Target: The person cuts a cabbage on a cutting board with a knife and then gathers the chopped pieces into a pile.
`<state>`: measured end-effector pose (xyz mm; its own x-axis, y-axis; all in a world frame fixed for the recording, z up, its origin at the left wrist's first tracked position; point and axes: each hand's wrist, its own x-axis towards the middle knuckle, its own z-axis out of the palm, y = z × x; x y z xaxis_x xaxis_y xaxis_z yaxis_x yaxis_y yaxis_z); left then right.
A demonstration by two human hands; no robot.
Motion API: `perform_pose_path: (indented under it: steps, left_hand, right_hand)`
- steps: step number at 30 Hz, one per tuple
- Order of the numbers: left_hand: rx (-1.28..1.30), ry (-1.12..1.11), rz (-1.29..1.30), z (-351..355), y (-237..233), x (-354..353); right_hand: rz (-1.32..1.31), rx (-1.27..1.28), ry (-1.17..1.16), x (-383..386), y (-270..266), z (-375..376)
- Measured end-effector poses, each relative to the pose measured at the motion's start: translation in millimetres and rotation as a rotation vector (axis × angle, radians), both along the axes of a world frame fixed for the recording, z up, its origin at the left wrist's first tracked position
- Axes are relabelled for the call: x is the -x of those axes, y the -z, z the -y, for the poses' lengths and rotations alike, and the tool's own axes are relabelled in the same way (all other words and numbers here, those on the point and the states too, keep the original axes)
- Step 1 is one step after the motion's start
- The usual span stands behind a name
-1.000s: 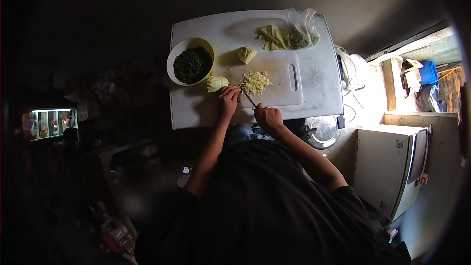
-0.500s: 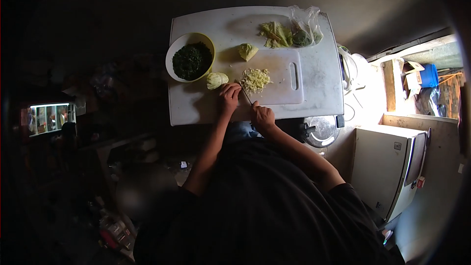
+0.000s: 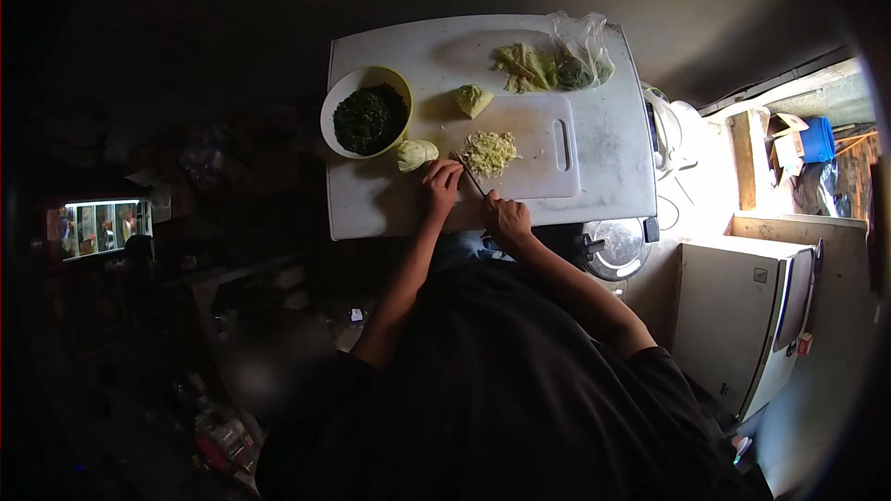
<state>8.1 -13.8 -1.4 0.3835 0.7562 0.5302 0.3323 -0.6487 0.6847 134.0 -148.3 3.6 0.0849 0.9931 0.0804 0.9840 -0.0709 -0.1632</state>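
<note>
My right hand (image 3: 507, 217) is closed around the handle of a knife (image 3: 473, 178), whose thin blade slants up and left over the board. My left hand (image 3: 443, 186) has its fingers bent down at the left side of the blade; whatever lies under them is hidden. Finely chopped cabbage (image 3: 489, 154) is heaped just right of the blade on a white cutting board (image 3: 538, 181). A cabbage chunk (image 3: 418, 154) lies beside my left fingers. Another cabbage wedge (image 3: 474, 100) rests at the board's upper left edge.
A bowl (image 3: 331, 121) of dark chopped greens stands on the white table (image 3: 371, 213) at left. Loose leaves (image 3: 527, 68) and a clear plastic bag (image 3: 583, 60) lie at the back right. Below the table's right front edge is a round lidded pot (image 3: 616, 250).
The whole view has shifted slightly to the right. Both hands and the knife keep nearly the same place at the board, and the chopped heap looks much the same.
</note>
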Motion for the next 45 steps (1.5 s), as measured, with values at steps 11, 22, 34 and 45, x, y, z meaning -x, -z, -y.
perform_pose_path:
  steps: [11, 22, 34, 45]
  left_hand:
    - [-0.04, -0.02, -0.009, 0, 10, 1]
    - [0.011, 0.065, -0.055, 3, 1, 11]
    - [0.033, 0.032, -0.067, 0, -2, 11]
    - [-0.004, 0.017, -0.014, 1, 0, 10]
  right_hand:
    - [-0.216, 0.167, 0.116, 3, -33, 6]
    - [-0.211, 0.102, 0.06, 9, -38, 18]
    - [-0.071, -0.007, 0.047, 21, 5, 17]
    - [-0.083, 0.138, 0.041, 11, -6, 20]
